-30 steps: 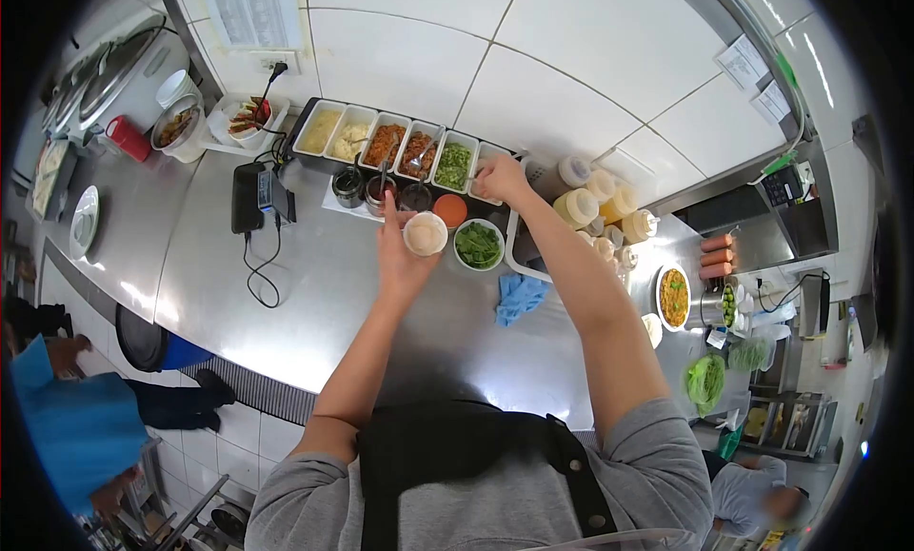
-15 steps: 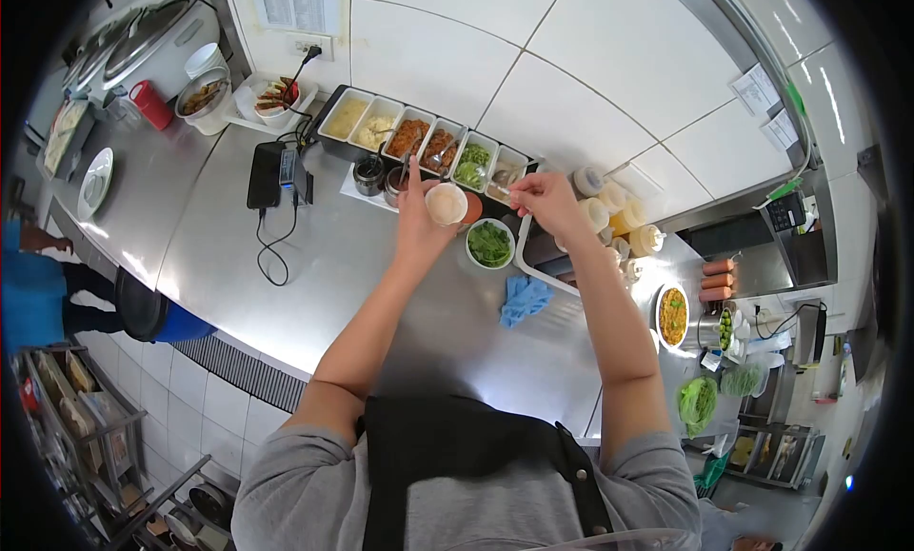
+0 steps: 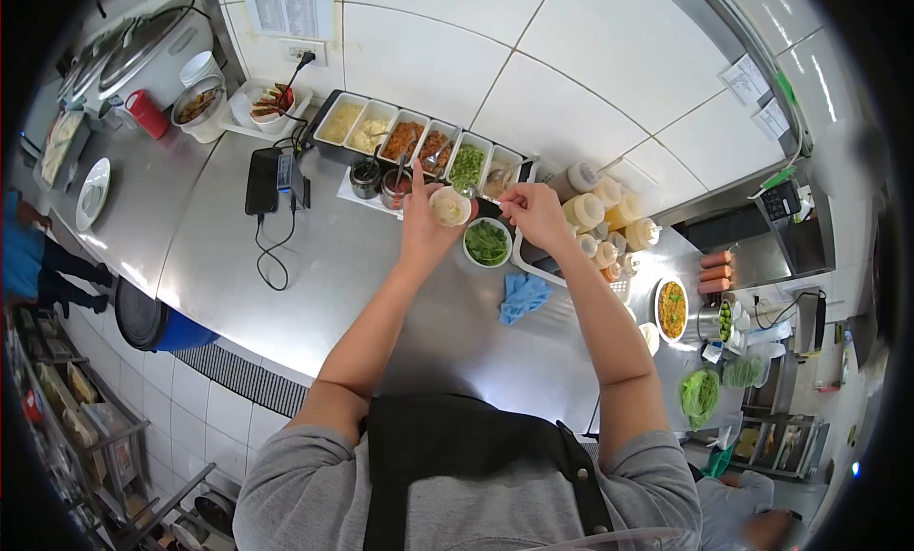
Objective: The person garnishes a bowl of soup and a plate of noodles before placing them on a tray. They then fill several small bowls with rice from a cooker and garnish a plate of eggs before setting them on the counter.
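Note:
My left hand [image 3: 424, 229] is wrapped around a small white cup [image 3: 449, 208] with pale, lumpy contents. In my right hand [image 3: 536, 214], pinched fingers grip a metal spoon [image 3: 467, 189], its bowl beside the cup's upper right rim. Behind both hands runs a row of white tubs holding chopped green onion [image 3: 467, 164], reddish-brown minced fillings [image 3: 403, 140] and pale foods [image 3: 343, 122]. A white bowl of green leaves [image 3: 487, 243] stands just below my hands. Two jars, one dark [image 3: 365, 177] and one reddish [image 3: 394, 186], are left of the cup.
On the steel counter [image 3: 333, 304] lie a blue cloth [image 3: 523, 297] and a black device with cables [image 3: 264, 181]. Squeeze bottles [image 3: 603, 213] crowd the right, near a plate of orange-yellow food [image 3: 672, 310]. A person in blue [image 3: 24, 251] stands far left; another person [image 3: 743, 503] is lower right.
The spoon has moved left towards the cup, and the cup's contents look lumpier. Another person has come into view at lower right, and the person in blue has shifted.

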{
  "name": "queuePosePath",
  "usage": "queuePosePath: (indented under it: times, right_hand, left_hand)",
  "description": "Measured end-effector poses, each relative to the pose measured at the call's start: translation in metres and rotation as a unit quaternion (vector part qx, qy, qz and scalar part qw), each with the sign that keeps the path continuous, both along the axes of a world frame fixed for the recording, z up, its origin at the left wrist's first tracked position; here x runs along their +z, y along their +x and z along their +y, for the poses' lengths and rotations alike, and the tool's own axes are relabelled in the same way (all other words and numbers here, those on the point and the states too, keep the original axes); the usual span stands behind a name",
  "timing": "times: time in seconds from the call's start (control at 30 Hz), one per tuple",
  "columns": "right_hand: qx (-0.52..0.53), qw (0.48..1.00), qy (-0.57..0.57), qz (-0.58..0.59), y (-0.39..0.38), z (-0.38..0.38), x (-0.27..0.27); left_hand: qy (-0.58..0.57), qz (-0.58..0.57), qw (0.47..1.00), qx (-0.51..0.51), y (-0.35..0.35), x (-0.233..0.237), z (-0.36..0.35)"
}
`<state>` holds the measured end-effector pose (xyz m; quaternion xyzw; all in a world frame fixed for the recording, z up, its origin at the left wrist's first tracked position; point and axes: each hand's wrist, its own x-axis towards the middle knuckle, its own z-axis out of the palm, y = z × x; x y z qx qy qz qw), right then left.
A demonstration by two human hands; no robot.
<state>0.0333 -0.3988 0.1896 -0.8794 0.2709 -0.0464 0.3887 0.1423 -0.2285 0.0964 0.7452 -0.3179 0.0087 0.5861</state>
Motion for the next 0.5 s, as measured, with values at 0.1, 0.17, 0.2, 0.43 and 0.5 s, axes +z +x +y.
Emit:
queuePosePath:
  times: [0.1,0.17,0.2,0.43,0.5]
  right_hand:
    - [-0.053,0.996,0.066,-0.020,0.010,-0.009,-0.008]
    - [-0.072,0.997,0.027,-0.022,0.024,-0.021,-0.030]
    - [-0.084,0.996,0.008,-0.025,0.032,-0.028,-0.046]
    - [-0.036,0.958,-0.270,0.090,0.090,-0.023,-0.128]
    - [-0.007,0.967,-0.242,0.075,0.087,-0.023,-0.141]
  left_hand:
    - [-0.023,0.004,1.000,-0.006,0.004,-0.018,0.006]
    - [-0.018,-0.005,1.000,-0.004,0.004,-0.027,0.017]
    - [-0.015,-0.011,1.000,-0.005,0.004,-0.032,0.023]
    - [0.095,0.040,0.984,-0.147,-0.073,-0.039,0.068]
    - [0.122,0.049,0.969,-0.211,-0.107,-0.039,0.078]
